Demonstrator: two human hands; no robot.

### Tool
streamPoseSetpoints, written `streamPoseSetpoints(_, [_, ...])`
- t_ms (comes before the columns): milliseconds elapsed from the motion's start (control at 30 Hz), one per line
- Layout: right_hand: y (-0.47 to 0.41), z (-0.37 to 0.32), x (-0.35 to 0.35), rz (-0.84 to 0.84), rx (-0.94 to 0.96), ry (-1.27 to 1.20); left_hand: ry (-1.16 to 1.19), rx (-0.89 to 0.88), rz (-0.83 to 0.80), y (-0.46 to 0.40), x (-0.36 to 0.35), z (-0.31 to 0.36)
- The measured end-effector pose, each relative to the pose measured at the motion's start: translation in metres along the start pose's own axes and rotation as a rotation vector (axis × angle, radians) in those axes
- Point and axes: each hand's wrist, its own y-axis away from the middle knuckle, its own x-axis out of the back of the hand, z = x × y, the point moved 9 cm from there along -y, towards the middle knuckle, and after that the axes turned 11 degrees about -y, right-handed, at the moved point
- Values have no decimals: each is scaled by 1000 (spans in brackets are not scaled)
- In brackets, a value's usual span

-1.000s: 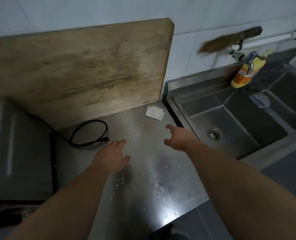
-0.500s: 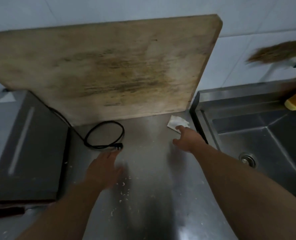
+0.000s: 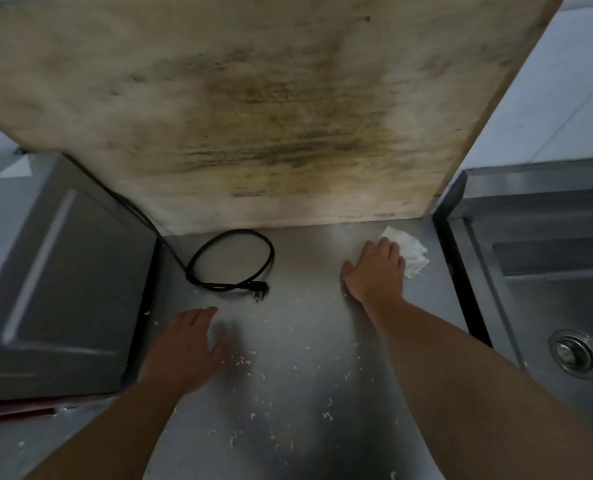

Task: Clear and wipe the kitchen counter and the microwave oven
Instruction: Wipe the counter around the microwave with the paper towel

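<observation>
Though flat, right hand (image 3: 374,271) on tissue (image 3: 411,252)

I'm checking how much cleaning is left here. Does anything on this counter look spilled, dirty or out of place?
Yes. Small white crumbs lie scattered over the steel counter. A loose black power cord lies coiled and unplugged by the grey microwave oven. The large wooden cutting board is darkly stained. The right hand rests on a crumpled white tissue.
</observation>
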Motion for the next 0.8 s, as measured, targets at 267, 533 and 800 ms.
streamPoseSetpoints(267, [69, -59, -48, -55, 273, -37, -32, -20, 108, -23, 20, 4])
streamPoseSetpoints(533, [134, -93, -61, -24, 488, -114, -66, 20, 83, -52, 16, -21])
streamPoseSetpoints(800, [81, -81, -34, 181, 411, -51, -101, -129, 133, -77, 13, 5])
